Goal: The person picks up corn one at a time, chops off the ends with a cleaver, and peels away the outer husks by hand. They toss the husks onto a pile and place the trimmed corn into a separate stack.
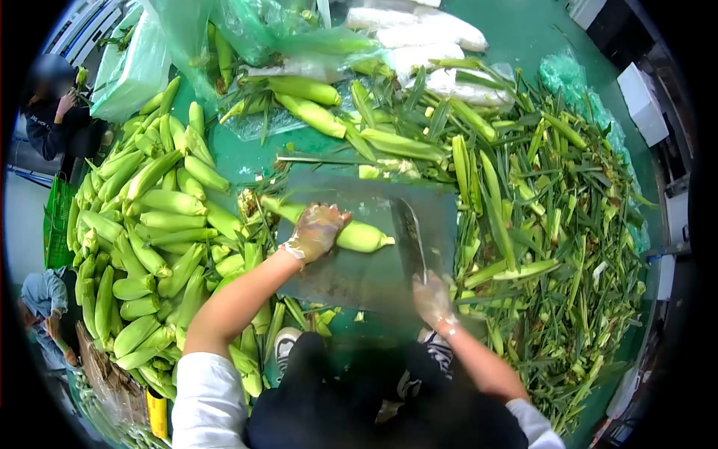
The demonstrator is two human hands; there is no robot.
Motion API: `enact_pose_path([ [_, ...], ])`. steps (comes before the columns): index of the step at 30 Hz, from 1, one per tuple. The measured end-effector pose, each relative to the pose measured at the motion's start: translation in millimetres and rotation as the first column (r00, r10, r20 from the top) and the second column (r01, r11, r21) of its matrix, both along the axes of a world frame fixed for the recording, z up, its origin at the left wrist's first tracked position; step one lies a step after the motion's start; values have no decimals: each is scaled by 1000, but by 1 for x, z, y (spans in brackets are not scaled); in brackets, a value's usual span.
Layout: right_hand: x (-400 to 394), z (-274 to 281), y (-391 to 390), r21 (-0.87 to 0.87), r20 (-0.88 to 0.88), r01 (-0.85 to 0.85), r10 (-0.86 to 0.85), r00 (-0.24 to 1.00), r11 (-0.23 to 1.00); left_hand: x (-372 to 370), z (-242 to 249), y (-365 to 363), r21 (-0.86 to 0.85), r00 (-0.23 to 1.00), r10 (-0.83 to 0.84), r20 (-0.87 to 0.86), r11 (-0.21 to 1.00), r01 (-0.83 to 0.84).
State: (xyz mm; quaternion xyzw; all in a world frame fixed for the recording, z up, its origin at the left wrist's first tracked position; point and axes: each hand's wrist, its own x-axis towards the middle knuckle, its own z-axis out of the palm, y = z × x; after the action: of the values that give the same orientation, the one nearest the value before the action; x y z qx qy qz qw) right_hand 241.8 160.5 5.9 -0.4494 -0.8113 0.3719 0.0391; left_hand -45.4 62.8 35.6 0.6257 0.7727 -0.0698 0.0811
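Observation:
An ear of corn [363,237] in its green husk lies slantwise on a grey cutting board [340,277]. My left hand [317,233], in a thin clear glove, is closed over the middle of that ear and presses it to the board. In my right hand [432,298], also gloved, is the handle of a large knife [410,238]. Its blade points away from me, upright on edge, to the right of the ear's stem end and apart from it. My fingers hide most of the handle.
A large pile of husked-in corn ears [149,224] is at left. Trimmed leaves and husks [553,284] heap at right. Behind the board are more ears, white plastic-wrapped bundles [426,36] and a green plastic bag [254,34]. Another person [56,120] sits at far left.

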Motion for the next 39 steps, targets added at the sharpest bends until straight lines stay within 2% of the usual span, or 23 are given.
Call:
enact_pose_path([
  [2, 3, 29, 3, -8, 183, 95, -92, 979, 995, -19, -8, 10, -18, 992, -118, -44, 993, 117],
  [4, 18, 27, 15, 35, 124, 59, -63, 990, 998, -27, 0, 21, -27, 966, -245, -88, 970, 243],
  [6, 25, 27, 27, 110, 84, 53, -63, 995, 992, -17, 20, 32, 121, 881, -437, -181, 879, 461],
  [7, 22, 37, 30, 108, 85, 51, -60, 995, 993, -7, 32, 36, -33, 925, -357, -129, 934, 356],
  [8, 17, 50, 37, 192, 11, 22, -24, 1000, 981, 3, 32, 38, -35, 924, -357, -134, 934, 356],
  [9, 7, 64, 45, 278, -68, 8, 12, 998, 961, 16, 28, 37, 4, 991, 28, 127, 1000, -28],
  [10, -5, 75, 49, 279, -75, 18, 4, 997, 960, 30, 21, 35, -61, 836, 395, 380, 913, -403],
  [12, -33, 97, 57, 79, -382, 85, -49, 923, 993, 62, -22, 46, 40, 763, 486, 426, 832, -553],
  [14, -59, 126, 70, 329, -370, 13, 117, 922, 944, 77, -6, 55, -65, 828, 502, 251, 862, -503],
  [18, -88, 164, 79, 380, -493, 91, 118, 862, 921, 63, -21, 34, -57, 805, 486, 341, 865, -498],
  [20, -89, 158, 76, 362, -584, 20, 210, 784, 932, 55, -5, 19, -6, 916, 309, 256, 948, -318],
  [21, -84, 136, 70, 447, -516, -7, 265, 815, 894, 54, -2, 14, -12, 914, 311, 260, 948, -319],
  [22, -73, 90, 69, 327, -404, -101, 235, 884, 940, 53, -4, 7, -16, 912, 317, 259, 946, -324],
  [24, -48, 0, 75, 236, 178, -382, 347, 921, 894, 48, -9, -4, 30, 945, 242, 220, 966, -255],
  [27, -34, 13, 94, 41, 207, -237, 224, 952, 971, 33, 4, -27, -33, 906, 286, 314, 956, -290],
  [28, -17, 11, 97, -88, 288, -165, 184, 940, 982, 25, -1, -51, 117, 923, 193, 333, 963, -244],
  [30, 5, 18, 113, -20, 181, -112, 114, 977, 993, 8, 14, -103, 175, 904, 254, 344, 928, -328],
  [32, 26, 27, 128, -168, 169, 74, -46, 985, 983, -16, 68, -160, 66, 817, 470, 336, 853, -518],
  [33, 33, 36, 131, -187, 162, 117, -87, 983, 975, -28, 101, -187, 2, 767, 612, 191, 781, -624],
  [35, 54, 37, 135, -41, 131, 37, -31, 991, 998, -76, 106, -314, 295, 736, 604, -304, 795, -530],
  [36, 67, 26, 141, 10, 133, 5, -6, 991, 1000, -102, 130, -359, 365, 703, 640, -310, 763, -534],
  [38, 51, 51, 130, -92, 131, 87, -74, 989, 992, -144, 165, -416, 456, 462, 664, -588, 744, -490],
  [39, 36, 68, 119, -9, 217, 114, -109, 970, 993, -149, 189, -386, 437, 118, 690, -714, 571, -695],
])
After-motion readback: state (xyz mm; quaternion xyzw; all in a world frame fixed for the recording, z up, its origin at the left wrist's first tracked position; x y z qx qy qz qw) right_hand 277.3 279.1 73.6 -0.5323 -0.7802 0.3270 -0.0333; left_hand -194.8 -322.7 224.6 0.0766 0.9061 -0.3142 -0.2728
